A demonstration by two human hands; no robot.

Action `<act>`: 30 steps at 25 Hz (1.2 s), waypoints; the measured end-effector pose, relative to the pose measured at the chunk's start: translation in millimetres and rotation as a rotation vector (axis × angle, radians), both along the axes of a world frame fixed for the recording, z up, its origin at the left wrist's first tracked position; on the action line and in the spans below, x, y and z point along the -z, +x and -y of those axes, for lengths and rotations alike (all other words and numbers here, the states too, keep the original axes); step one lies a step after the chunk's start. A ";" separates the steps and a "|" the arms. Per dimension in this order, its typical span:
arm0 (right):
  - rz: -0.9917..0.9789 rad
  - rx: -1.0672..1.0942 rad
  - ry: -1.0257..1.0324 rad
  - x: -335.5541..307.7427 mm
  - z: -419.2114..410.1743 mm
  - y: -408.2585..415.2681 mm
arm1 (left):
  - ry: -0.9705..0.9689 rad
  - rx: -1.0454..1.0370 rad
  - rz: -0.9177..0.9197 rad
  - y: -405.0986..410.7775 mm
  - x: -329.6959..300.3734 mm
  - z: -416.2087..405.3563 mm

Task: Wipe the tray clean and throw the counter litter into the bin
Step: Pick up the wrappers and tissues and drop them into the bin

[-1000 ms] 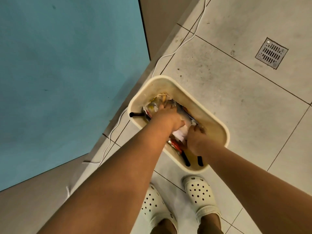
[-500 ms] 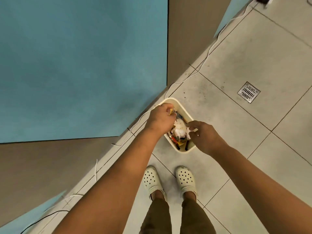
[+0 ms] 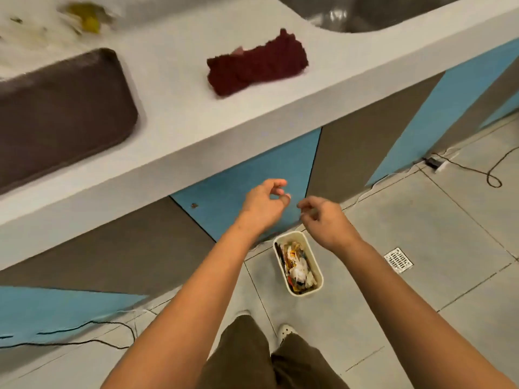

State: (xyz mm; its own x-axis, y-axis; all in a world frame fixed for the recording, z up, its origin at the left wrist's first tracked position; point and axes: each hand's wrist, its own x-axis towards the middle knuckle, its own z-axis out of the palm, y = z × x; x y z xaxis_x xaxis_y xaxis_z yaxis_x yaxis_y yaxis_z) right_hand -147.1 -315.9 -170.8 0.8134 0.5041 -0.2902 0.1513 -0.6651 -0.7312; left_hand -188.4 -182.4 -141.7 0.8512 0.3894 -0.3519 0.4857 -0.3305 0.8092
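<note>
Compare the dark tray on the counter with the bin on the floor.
The tray is dark brown, wide and shallow; the bin is cream, narrow and deep. The tray lies on the white counter and looks bare, though blurred; the bin stands on the tiled floor, full of wrappers and crumpled paper. Both are rectangular with rounded corners.

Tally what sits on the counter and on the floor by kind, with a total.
Brown tray on the counter: 1
Dark red cloth on the counter: 1
Cream bin, holding litter, on the floor: 1
Floor drain grate: 1
Total: 4
</note>
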 end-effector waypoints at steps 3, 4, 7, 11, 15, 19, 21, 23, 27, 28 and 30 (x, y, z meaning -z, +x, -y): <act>0.069 -0.091 0.087 -63.6 -23.4 0.3 | 0.069 -0.022 0.096 -14.3 -67.3 -15.1; 0.094 -0.116 0.116 -83.4 -30.9 1.3 | 0.086 -0.046 0.137 -17.7 -86.2 -21.6; 0.147 -0.149 0.199 -124.4 -53.0 10.3 | 0.079 -0.137 0.212 -23.3 -129.6 -42.5; 0.191 -0.183 0.297 -167.1 -101.4 15.0 | 0.091 -0.232 0.312 -37.4 -174.6 -84.7; 0.218 -0.273 0.299 -193.0 -173.0 14.0 | 0.122 -0.327 0.338 -56.1 -196.3 -151.7; 0.230 -0.317 0.282 -198.8 -249.2 12.4 | 0.159 -0.414 0.353 -74.6 -199.6 -226.2; 0.214 -0.300 0.301 -198.0 -292.4 9.2 | 0.188 -0.440 0.340 -82.7 -197.9 -270.4; 0.196 -0.283 0.311 -197.3 -336.9 6.1 | 0.214 -0.466 0.323 -90.1 -198.8 -316.5; 0.187 -0.281 0.279 -195.1 -409.5 6.4 | 0.218 -0.531 0.288 -101.4 -198.2 -400.6; 0.190 -0.272 0.276 -192.9 -425.1 7.7 | 0.215 -0.542 0.275 -103.0 -196.3 -421.3; 0.197 -0.251 0.251 -187.2 -450.4 11.8 | 0.231 -0.558 0.236 -104.4 -192.5 -459.2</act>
State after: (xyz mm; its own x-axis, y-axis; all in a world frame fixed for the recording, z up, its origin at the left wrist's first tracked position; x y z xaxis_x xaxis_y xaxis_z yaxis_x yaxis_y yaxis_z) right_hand -135.3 134.4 16.4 0.6838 0.7295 0.0159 0.4396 -0.3945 -0.8069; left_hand -292.9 276.8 50.9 0.5431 0.8390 -0.0338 0.4525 -0.2585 0.8535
